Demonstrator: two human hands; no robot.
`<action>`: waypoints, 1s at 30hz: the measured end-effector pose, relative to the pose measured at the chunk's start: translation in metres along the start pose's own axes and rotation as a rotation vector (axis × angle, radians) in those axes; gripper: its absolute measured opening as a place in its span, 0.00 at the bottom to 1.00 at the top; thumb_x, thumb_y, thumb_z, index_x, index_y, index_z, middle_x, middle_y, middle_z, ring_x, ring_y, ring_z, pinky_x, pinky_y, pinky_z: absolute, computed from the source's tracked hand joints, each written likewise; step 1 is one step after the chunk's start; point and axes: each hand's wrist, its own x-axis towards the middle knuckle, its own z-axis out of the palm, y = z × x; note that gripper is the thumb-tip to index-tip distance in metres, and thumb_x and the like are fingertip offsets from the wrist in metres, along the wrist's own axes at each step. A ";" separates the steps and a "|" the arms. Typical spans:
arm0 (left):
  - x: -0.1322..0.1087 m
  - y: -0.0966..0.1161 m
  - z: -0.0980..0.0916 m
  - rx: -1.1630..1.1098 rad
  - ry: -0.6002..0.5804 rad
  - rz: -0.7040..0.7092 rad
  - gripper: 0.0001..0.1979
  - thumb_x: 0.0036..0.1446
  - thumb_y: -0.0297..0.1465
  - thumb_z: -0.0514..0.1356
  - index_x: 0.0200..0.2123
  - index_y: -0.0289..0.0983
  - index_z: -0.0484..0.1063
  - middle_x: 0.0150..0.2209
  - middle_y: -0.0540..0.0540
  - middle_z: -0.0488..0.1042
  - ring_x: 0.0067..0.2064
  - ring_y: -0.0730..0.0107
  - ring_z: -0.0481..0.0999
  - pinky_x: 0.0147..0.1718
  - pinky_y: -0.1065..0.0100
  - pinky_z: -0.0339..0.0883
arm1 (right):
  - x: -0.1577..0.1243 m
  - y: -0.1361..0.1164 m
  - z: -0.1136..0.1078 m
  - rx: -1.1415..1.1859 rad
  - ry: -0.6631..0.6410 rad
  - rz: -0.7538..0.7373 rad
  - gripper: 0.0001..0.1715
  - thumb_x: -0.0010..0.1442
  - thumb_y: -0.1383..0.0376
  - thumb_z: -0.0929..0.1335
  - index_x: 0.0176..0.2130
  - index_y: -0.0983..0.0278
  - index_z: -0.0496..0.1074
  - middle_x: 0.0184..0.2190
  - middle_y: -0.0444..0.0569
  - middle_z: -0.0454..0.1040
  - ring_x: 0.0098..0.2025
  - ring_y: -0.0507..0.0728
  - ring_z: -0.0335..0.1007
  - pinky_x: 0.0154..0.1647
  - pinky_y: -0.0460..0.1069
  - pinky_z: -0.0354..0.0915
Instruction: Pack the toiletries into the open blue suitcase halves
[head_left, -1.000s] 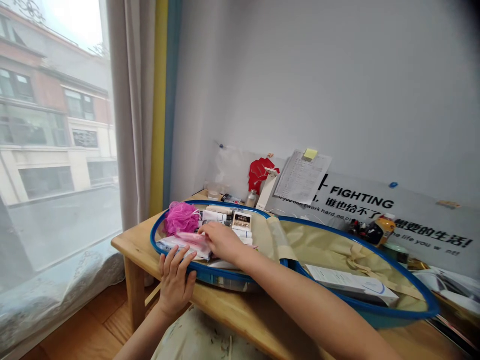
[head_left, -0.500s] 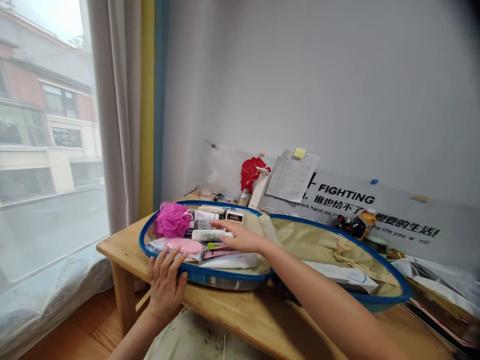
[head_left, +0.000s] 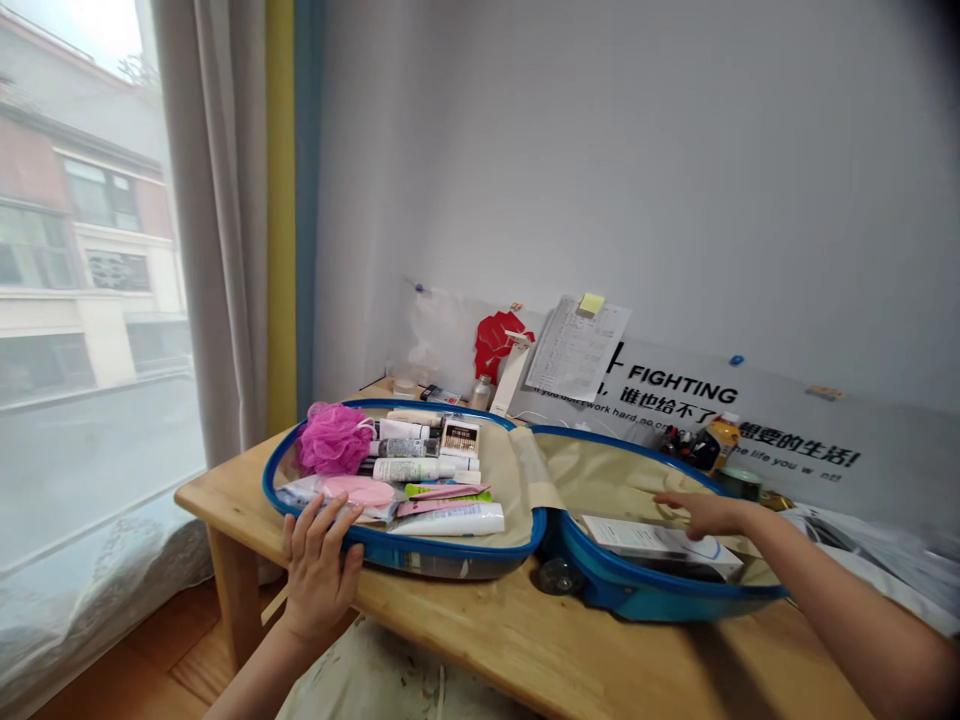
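Observation:
An open blue suitcase (head_left: 534, 545) lies spread in two halves on the wooden table. My left hand (head_left: 321, 560) rests on the front rim of its left half, fingers stretched beside a pink round pad (head_left: 360, 490). That half also holds a purple bath puff (head_left: 334, 440), a white pump-type bottle (head_left: 409, 470), a white tube (head_left: 457, 519), green and pink slim packs (head_left: 450, 492) and a box of cotton swabs (head_left: 460, 438). Over the right half hovers my right hand (head_left: 712, 515), a finger stretched out and nothing visible in it. Just below it lies a white box (head_left: 652, 545).
The wooden table (head_left: 465, 610) has its left edge by the curtain (head_left: 217, 230) and window. Behind the suitcase stand a small bottle (head_left: 481, 391) and an orange-labelled bottle (head_left: 724, 438). Plastic-wrapped items (head_left: 862, 550) lie at the right.
My right hand has moved right, from above the toiletries in the left half to above the white box in the right half. My left hand stays on the rim. The view shifted slightly.

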 end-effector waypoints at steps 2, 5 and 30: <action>0.000 0.000 0.000 -0.006 -0.004 -0.013 0.22 0.61 0.30 0.50 0.59 0.42 0.60 0.54 0.40 0.67 0.66 0.56 0.52 0.64 0.50 0.37 | -0.008 0.002 0.010 0.013 -0.077 0.017 0.45 0.31 0.69 0.67 0.53 0.63 0.70 0.53 0.58 0.72 0.54 0.66 0.70 0.52 0.56 0.66; 0.000 0.000 0.000 -0.015 -0.005 -0.011 0.22 0.60 0.30 0.50 0.59 0.42 0.60 0.55 0.40 0.67 0.66 0.56 0.52 0.64 0.49 0.36 | -0.008 -0.011 0.021 0.053 -0.151 -0.026 0.49 0.34 0.68 0.66 0.59 0.62 0.65 0.60 0.55 0.64 0.60 0.63 0.63 0.58 0.54 0.60; 0.000 0.002 0.000 -0.015 -0.019 -0.021 0.21 0.59 0.30 0.51 0.56 0.41 0.63 0.53 0.41 0.69 0.65 0.58 0.54 0.65 0.51 0.37 | -0.006 -0.049 -0.020 0.120 0.006 -0.042 0.37 0.41 0.64 0.64 0.53 0.62 0.65 0.52 0.56 0.70 0.53 0.65 0.68 0.53 0.54 0.64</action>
